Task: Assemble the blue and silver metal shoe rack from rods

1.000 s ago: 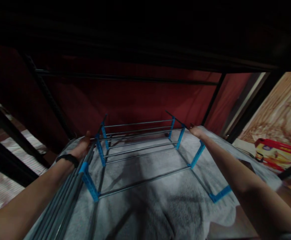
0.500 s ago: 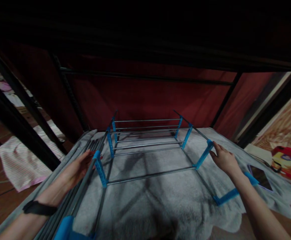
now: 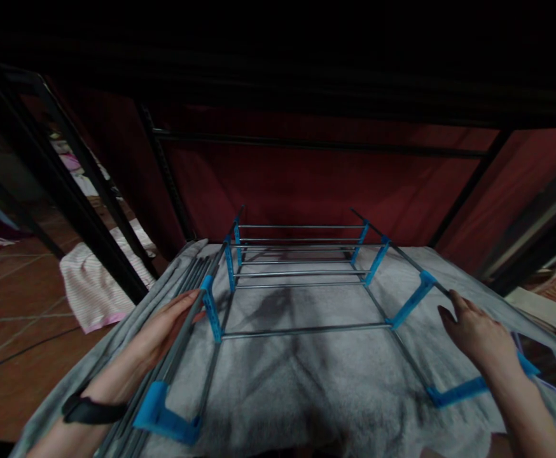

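A rack frame of grey metal tubes and blue plastic connectors lies across a grey cloth (image 3: 306, 369). On its left side, my left hand (image 3: 170, 321) is closed around the upper tube (image 3: 182, 343), just below a blue connector (image 3: 207, 282). A black band circles that wrist. Opposite it, my right hand (image 3: 481, 334) is curled over the upper right tube (image 3: 404, 256), nearer to me than the blue connector (image 3: 414, 299). Part of that tube is hidden under the hand and forearm. Several thin crossbars (image 3: 301, 331) join the two sides.
Loose grey tubes (image 3: 194, 273) lie bundled along the left. A dark metal frame (image 3: 326, 145) with red cloth (image 3: 326, 184) stands around the rack. At right are a phone-like flat object (image 3: 545, 362) and a pale box-like item (image 3: 540, 310); a striped cloth (image 3: 94, 280) is at left.
The view has swung left, so everything sits further right. My right hand has slid off the right connector along the tube towards me. My left hand stays by the left connector.
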`<state>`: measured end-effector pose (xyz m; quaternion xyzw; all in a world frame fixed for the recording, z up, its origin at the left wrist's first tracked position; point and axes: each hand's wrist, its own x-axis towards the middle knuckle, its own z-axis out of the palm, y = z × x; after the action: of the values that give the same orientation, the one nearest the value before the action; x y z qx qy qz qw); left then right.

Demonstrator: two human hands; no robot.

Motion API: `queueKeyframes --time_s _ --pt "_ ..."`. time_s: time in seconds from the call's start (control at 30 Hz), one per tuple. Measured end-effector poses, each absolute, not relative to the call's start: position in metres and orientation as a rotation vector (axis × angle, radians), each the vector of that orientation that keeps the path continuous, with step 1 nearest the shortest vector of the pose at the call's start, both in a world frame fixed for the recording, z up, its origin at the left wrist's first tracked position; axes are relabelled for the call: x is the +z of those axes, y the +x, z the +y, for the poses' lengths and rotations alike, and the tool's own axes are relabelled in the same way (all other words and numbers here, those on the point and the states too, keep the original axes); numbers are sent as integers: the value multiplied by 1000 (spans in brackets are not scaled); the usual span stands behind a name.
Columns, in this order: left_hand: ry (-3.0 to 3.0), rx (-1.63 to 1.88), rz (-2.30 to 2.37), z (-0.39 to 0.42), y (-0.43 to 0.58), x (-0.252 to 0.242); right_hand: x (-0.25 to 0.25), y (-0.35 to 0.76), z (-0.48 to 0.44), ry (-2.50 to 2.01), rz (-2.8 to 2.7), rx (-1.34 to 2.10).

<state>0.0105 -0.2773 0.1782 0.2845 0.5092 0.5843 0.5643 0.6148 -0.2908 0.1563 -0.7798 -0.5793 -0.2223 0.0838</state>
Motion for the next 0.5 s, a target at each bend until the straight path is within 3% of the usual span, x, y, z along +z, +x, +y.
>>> queueKeyframes --time_s 0.37,0.5 --pt "702 1336 1393 -278 28 198 168 613 -309 -2451 -1708 -608" --pt "774 1320 1393 -270 26 187 166 618 -315 -2276 -1754 -677"
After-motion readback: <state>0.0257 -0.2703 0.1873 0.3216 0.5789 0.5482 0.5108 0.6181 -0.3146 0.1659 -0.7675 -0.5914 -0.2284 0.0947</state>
